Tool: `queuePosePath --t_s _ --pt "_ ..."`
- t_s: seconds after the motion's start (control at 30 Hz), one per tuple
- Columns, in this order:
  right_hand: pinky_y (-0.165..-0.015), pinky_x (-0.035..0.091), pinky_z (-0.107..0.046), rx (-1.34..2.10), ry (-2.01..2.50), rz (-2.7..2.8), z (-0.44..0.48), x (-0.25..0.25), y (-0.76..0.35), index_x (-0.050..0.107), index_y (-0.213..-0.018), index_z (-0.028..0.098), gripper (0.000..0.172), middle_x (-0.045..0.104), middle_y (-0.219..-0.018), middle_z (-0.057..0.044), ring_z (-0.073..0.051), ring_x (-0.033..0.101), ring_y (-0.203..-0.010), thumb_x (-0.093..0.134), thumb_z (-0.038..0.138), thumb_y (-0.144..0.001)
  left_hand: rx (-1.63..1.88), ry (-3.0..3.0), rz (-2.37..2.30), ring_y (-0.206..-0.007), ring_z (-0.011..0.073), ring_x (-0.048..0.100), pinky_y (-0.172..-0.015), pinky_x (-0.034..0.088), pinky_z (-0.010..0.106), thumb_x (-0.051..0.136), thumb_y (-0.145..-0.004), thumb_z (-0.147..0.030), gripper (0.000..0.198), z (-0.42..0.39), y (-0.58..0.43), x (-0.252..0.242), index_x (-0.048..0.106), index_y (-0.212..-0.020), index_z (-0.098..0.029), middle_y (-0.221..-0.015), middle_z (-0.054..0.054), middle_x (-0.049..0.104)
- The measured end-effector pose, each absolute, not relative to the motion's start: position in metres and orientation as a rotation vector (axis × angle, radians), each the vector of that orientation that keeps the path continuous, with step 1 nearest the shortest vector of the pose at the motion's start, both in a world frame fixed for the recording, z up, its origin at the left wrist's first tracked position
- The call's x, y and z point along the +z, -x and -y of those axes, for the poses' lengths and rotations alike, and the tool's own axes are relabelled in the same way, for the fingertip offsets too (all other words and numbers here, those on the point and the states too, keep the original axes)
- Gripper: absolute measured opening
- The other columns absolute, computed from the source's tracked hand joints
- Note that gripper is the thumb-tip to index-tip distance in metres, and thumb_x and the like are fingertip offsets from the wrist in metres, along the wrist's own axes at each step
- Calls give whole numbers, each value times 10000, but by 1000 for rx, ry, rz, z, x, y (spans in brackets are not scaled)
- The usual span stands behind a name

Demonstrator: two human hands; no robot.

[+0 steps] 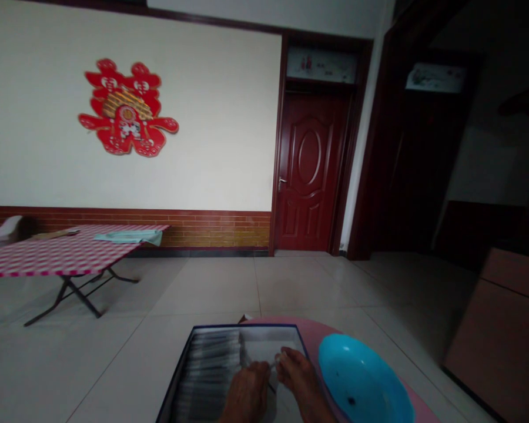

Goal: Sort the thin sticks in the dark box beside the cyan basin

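Observation:
My left hand [249, 388] and my right hand [297, 376] are close together over the right part of an open shallow box [268, 333] with a dark blue rim and white inside. Both hands are closed, their fingertips pinching a small, thin, pale or clear piece [274, 363] between them; its kind is too blurred to make out. A thin dark strip [271, 388] shows just below the fingers. The left side of the box holds several long grey items [211, 364] in clear wrapping, laid in a row. Part of the box is hidden under my hands.
A blue plastic basin [365, 376] with a few small dark bits stands right of the box on a pink round table [312, 335]. A folding table [70, 249] with a checked cloth stands at left. A brown cabinet [498, 335] is at right, a red door [311, 170] ahead.

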State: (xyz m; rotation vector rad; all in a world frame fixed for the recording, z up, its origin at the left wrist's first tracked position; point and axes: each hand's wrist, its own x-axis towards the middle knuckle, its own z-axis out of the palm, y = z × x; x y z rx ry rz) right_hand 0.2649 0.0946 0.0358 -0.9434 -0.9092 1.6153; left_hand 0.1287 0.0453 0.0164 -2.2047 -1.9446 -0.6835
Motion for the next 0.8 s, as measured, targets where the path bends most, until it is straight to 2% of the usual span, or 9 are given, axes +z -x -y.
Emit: queuePosePath --t_s 0.13,0.27,0.4,0.5,0.67,0.8 --pt "-715 550 -331 1648 927 882 -95 33 -266 668 -875 180 586 721 -821 -50 -213 671 -759 882 501 -434 -629 2161 1989 -696 189 715 -562 518 237 458 -836 -74 265 -45 -134 19 621 -975 -229 -819 40 724" --pt "-733 554 -338 1666 910 851 -94 32 -266 672 -867 183 561 718 -837 -43 -213 671 -773 884 483 -443 -709 2117 1988 -714 201 708 -582 535 256 480 -800 -40 314 -46 -136 17 612 -997 -246 -847 45 718" --pt "-757 554 -350 1672 895 848 -94 32 -265 666 -851 183 526 715 -853 -46 -218 673 -796 870 490 -475 -589 2130 2019 -759 224 716 -611 556 279 459 -809 -28 354 -46 -138 21 607 -1055 -235 -906 69 721" --pt "-776 555 -365 1636 898 846 -94 34 -264 649 -899 188 582 721 -885 -59 -249 684 -857 871 497 -459 -535 2153 2050 -782 219 719 -640 562 276 439 -832 -43 348 -46 -138 28 613 -1073 -224 -913 73 727" --pt "-782 545 -388 1654 935 901 -93 40 -263 574 -1114 203 728 734 -958 -84 -273 698 -897 809 578 -535 -788 2297 1983 -854 203 713 -741 564 297 386 -918 -143 336 -43 -117 39 564 -1191 -222 -984 89 741" --pt "-661 522 -336 1585 1085 967 -99 34 -262 629 -981 205 573 744 -903 -83 -241 695 -782 773 544 -542 -741 2325 2015 -889 193 690 -800 540 295 399 -895 -139 291 -24 -77 49 633 -1048 -223 -975 73 725"
